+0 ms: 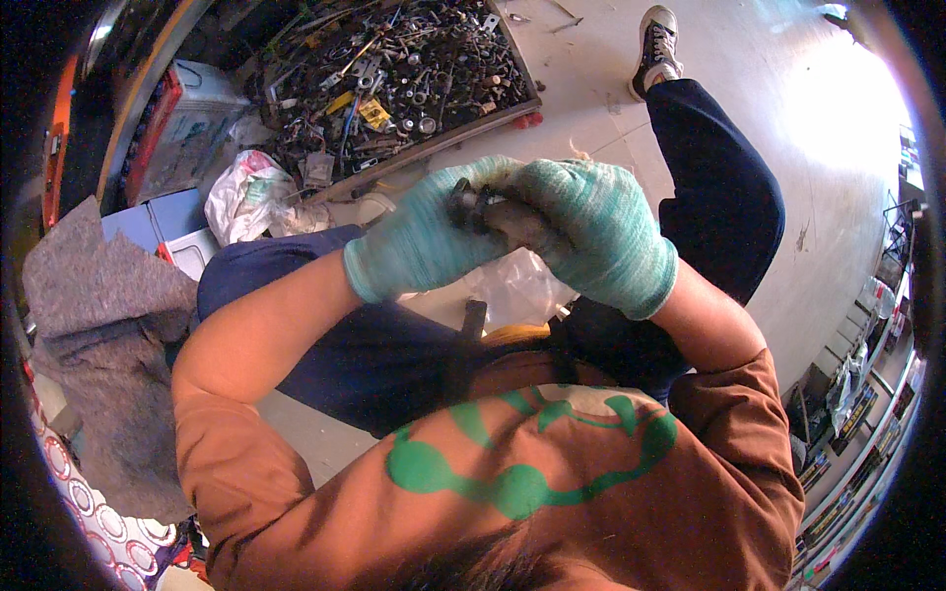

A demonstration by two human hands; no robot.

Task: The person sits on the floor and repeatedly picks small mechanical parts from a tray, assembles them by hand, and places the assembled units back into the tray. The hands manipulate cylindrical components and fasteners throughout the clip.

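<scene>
Both my hands are raised in front of my lap in teal knit work gloves with dirty fingertips. My left hand (432, 233) is closed around a small dark metal part (467, 208), which sticks out between thumb and fingers. My right hand (610, 229) meets it from the other side, its curled fingers pinching the part's end. A bit of bright metal shows between the two hands. The gloves hide most of the part, so its exact kind cannot be told. Beyond my hands lies a shallow wood-edged tray (443, 145) heaped with mixed small hardware (414, 81).
A crumpled plastic bag (247, 196) and a red-and-grey case (188, 118) stand left of the tray. Clear plastic film (521, 284) lies below my hands. Grey felt cloth (111, 273) drapes at the left. Shelving with goods (865, 436) runs along the right, beyond the tiled floor (724, 44).
</scene>
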